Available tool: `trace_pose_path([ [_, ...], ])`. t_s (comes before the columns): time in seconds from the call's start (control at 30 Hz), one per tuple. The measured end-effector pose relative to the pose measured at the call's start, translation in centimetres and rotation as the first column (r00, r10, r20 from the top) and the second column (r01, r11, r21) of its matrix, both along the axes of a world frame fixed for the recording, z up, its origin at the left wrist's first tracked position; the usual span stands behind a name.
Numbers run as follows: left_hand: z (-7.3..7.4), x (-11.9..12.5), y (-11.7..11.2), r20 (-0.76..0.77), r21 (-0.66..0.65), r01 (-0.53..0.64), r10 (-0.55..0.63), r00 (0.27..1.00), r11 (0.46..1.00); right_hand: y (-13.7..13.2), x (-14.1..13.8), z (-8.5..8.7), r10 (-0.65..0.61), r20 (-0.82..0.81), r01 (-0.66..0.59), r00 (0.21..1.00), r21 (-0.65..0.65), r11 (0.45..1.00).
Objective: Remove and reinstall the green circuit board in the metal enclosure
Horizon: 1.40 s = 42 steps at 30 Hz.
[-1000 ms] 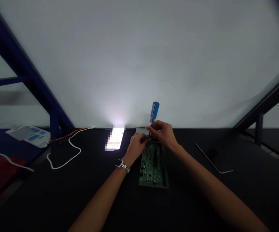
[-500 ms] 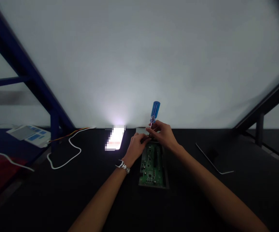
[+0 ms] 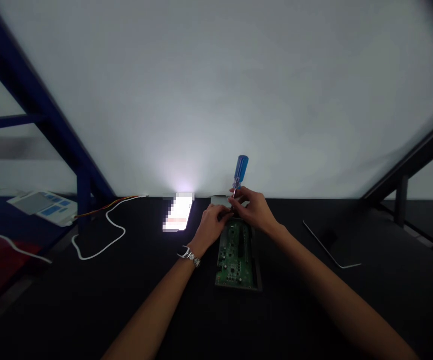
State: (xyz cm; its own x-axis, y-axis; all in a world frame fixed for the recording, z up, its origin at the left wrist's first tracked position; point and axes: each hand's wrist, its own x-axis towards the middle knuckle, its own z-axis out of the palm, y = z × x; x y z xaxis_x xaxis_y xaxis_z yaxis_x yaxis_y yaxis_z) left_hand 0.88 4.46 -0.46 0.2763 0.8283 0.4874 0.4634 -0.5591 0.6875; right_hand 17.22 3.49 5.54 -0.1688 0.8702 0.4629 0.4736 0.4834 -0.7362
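A green circuit board (image 3: pixel 236 255) lies in a dark tray on the black table (image 3: pixel 89 310), straight ahead of me. My right hand (image 3: pixel 254 211) grips the shaft of a screwdriver with a blue handle (image 3: pixel 241 171), which stands nearly upright over the board's far end. My left hand (image 3: pixel 211 226), with a watch on its wrist, rests on the board's far left corner, its fingertips beside the screwdriver tip. The tip itself is hidden by my fingers.
A bright lit screen (image 3: pixel 179 212) lies left of my hands. A white cable (image 3: pixel 100 245) and coloured wires (image 3: pixel 107 206) run at the left, by a blue frame post (image 3: pixel 83 192). A thin bent metal rod (image 3: pixel 329 250) lies to the right. A white wall stands behind.
The screwdriver handle has tilted slightly to the right and my right hand's fingers have shifted on the shaft. The view has moved a little; the board stays in place.
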Motion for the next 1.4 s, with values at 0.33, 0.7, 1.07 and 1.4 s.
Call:
trace_pose_path([
  [0.33, 0.1, -0.3, 0.1, -0.004, -0.013, 0.068, -0.068, 0.998, 0.998, -0.1, 0.0, -0.4, -0.021, 0.105, 0.01, 0.994, 0.096, 0.995],
  [0.7, 0.2, 0.2, 0.0, 0.016, -0.018, -0.003, 0.003, 1.0, 1.0, 0.3, 0.1, -0.3, -0.056, -0.047, 0.057, 0.997, 0.012, 0.998],
  [1.07, 0.1, 0.1, 0.3, 0.027, -0.043, 0.031, -0.03, 0.999, 0.999, 0.2, 0.3, -0.2, 0.019, -0.086, -0.026, 0.996, -0.077, 0.997],
  [1.4, 0.2, -0.7, 0.3, -0.032, -0.05, 0.121, -0.122, 0.992, 0.991, 0.2, 0.6, 0.1, 0.171, -0.052, -0.176, 0.984, -0.111, 0.978],
])
